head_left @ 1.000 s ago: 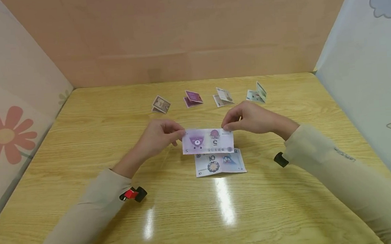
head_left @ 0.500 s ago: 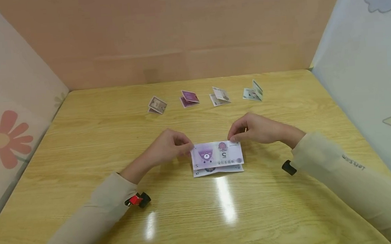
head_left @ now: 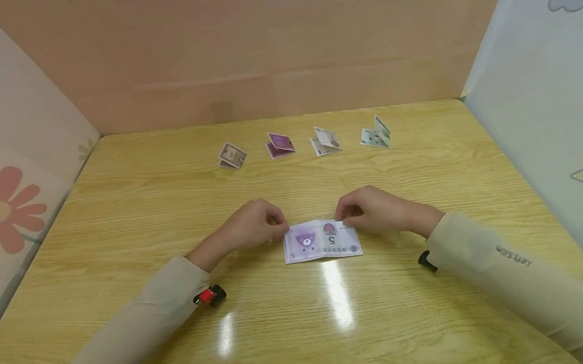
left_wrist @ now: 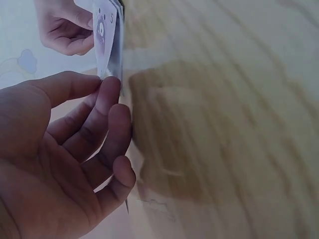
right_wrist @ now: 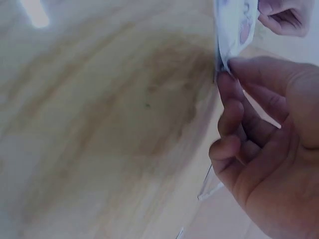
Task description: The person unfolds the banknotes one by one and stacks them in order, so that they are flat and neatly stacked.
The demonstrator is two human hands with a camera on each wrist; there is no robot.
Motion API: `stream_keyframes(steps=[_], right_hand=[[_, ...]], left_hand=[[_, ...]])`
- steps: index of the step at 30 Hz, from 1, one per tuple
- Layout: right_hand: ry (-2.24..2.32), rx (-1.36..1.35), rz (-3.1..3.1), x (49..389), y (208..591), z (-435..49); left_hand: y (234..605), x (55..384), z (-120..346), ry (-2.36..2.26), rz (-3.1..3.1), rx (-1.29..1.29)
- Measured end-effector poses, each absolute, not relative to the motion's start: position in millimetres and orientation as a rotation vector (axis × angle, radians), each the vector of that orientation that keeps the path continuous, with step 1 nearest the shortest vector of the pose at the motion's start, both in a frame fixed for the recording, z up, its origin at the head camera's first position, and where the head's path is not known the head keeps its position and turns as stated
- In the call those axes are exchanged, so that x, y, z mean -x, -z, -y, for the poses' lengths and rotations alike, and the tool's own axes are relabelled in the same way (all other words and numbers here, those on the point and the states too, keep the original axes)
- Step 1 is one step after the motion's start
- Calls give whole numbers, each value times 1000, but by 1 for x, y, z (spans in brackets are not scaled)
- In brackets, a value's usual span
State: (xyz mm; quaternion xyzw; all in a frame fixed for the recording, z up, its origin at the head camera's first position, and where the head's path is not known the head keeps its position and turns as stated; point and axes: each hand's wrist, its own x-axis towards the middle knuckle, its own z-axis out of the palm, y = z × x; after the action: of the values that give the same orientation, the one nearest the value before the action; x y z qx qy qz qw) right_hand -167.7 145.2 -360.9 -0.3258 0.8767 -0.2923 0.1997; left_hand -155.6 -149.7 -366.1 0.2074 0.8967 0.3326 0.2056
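Just below the centre of the head view, over the bench [head_left: 170,190], the purple note [head_left: 321,241], probably light, limp and easily creased, is pinched by left hand [head_left: 252,225] and right hand [head_left: 378,210] near its upper corners, seemingly the best holds.

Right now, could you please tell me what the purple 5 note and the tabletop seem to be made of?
The purple 5 note: probably thin printed paper, fairly matte, judging by its middle crease and slim edge. The tabletop: glossy, wood-grained, with bright light reflections; varnished wood or wood-look laminate, I cannot tell which.
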Motion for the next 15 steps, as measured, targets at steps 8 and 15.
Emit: stream_keyframes(steps=[8,15], right_hand=[[731,932,-2547,164,365,-142],[686,909,-2611,162,366,-140]], left_hand=[[370,155,146,-821,-2564,-569],[368,153,143,-715,-2635,-615]])
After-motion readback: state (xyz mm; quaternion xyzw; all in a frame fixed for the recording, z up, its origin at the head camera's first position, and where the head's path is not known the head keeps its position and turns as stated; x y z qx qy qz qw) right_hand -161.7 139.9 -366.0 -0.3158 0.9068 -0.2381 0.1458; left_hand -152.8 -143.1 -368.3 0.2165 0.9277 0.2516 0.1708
